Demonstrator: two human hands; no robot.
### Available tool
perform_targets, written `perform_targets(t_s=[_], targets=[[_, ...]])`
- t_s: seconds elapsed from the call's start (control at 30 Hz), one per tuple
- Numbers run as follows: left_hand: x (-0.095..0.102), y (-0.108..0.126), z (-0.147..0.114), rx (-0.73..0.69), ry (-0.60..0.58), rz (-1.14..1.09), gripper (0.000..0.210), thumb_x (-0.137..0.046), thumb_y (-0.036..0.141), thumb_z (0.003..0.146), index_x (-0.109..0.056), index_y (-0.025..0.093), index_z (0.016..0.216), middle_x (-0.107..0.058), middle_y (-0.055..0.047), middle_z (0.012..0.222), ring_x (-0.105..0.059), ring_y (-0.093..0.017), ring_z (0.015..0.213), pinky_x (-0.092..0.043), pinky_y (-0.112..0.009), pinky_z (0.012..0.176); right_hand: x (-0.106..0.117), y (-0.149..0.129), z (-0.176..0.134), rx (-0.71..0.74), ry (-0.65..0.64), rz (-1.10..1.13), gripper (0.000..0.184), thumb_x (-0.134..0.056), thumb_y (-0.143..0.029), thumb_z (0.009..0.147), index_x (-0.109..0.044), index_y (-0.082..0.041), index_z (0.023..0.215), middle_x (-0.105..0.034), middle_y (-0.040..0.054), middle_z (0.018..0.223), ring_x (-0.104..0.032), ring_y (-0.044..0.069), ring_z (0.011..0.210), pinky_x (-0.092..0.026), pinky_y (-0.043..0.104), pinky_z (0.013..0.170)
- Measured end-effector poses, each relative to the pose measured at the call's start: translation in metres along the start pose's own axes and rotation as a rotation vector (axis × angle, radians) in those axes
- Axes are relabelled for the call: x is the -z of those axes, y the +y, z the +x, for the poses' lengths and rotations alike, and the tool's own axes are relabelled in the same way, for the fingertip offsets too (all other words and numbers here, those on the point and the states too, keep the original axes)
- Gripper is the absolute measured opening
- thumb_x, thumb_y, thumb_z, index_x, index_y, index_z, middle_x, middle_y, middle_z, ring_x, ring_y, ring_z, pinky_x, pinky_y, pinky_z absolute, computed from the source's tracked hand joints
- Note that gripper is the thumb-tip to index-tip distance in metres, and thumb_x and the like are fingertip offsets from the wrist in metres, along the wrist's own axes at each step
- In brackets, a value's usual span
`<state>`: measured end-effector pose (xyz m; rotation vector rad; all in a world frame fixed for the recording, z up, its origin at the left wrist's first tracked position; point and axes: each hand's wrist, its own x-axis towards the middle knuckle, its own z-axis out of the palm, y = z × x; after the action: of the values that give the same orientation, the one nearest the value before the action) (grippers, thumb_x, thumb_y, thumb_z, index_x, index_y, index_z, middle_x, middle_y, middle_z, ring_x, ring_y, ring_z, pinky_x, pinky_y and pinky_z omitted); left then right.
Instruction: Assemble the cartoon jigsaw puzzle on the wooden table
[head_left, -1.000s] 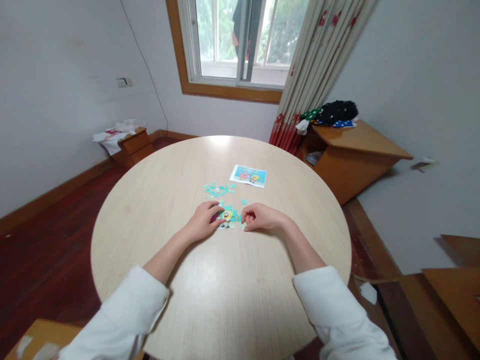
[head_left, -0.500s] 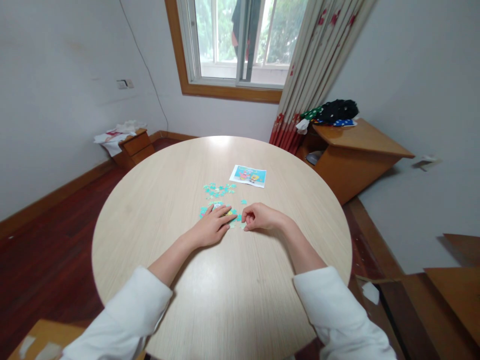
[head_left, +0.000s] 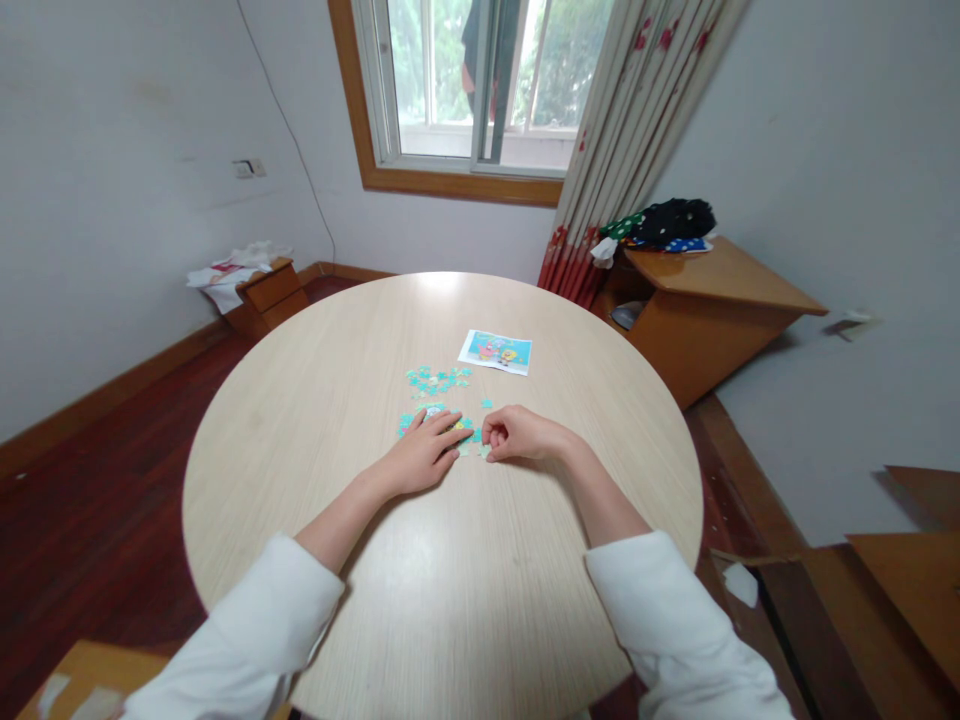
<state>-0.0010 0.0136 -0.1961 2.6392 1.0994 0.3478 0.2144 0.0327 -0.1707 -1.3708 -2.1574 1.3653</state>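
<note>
My left hand (head_left: 426,450) lies flat with its fingers spread over a partly joined jigsaw puzzle (head_left: 409,422), hiding much of it. Teal, yellow and white bits of the puzzle show around the fingers. At the puzzle's right edge, my right hand (head_left: 519,433) is curled, with thumb and fingertips at a pale green puzzle piece (head_left: 484,452). Just above that hand lies a loose teal piece (head_left: 487,404). Farther back, a group of loose puzzle pieces (head_left: 442,380) is scattered, and beside it rests a printed cartoon picture (head_left: 501,353).
Everything lies on a round, light wood table (head_left: 300,400). Behind it are a window and a long curtain (head_left: 600,170). A wooden cabinet (head_left: 720,290) with cloths on top stands at the back right; a small wooden stand (head_left: 274,293) is at the back left.
Both hands stay in nearly the same places over the puzzle. The whole view has shifted very slightly.
</note>
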Motion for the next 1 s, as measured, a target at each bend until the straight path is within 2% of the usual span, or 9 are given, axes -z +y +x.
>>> perform_targets(t_s=[0.2, 0.63, 0.8, 1.0], targets=[[0.0, 0.0, 0.0, 0.001, -0.018, 0.025, 0.042, -0.04, 0.023, 0.089, -0.049, 0.021, 0.13, -0.04, -0.013, 0.142, -0.033, -0.028, 0.132, -0.019, -0.055, 0.108, -0.001, 0.004, 0.003, 0.013, 0.03, -0.015, 0.016, -0.07, -0.019, 0.057, -0.06, -0.015, 0.069, -0.052, -0.0056, 0.054, -0.048, 0.009, 0.053, -0.037, 0.022, 0.052], [-0.001, -0.001, 0.0, -0.008, 0.022, -0.028, 0.041, -0.042, 0.023, 0.088, -0.051, 0.023, 0.128, -0.043, -0.013, 0.14, -0.036, -0.028, 0.131, -0.02, -0.057, 0.108, -0.002, 0.003, 0.002, 0.005, 0.054, -0.043, 0.019, -0.071, -0.023, 0.058, -0.058, -0.015, 0.07, -0.051, -0.0058, 0.055, -0.047, 0.009, 0.054, -0.036, 0.022, 0.053], [-0.001, -0.002, 0.0, -0.009, 0.006, -0.013, 0.041, -0.041, 0.024, 0.089, -0.05, 0.022, 0.129, -0.042, -0.014, 0.141, -0.035, -0.028, 0.131, -0.019, -0.056, 0.108, -0.002, 0.006, 0.004, 0.032, 0.098, 0.018, 0.018, -0.065, -0.029, 0.065, -0.056, -0.015, 0.071, -0.05, -0.0052, 0.057, -0.045, 0.008, 0.054, -0.034, 0.021, 0.052], [-0.001, -0.001, 0.0, -0.015, 0.026, -0.02, 0.04, -0.042, 0.023, 0.088, -0.051, 0.023, 0.128, -0.045, -0.013, 0.139, -0.037, -0.027, 0.13, -0.02, -0.056, 0.108, -0.005, 0.01, 0.009, 0.033, 0.158, -0.034, 0.012, -0.063, -0.022, 0.064, -0.053, -0.016, 0.066, -0.049, -0.0051, 0.056, -0.043, 0.009, 0.054, -0.033, 0.021, 0.052]])
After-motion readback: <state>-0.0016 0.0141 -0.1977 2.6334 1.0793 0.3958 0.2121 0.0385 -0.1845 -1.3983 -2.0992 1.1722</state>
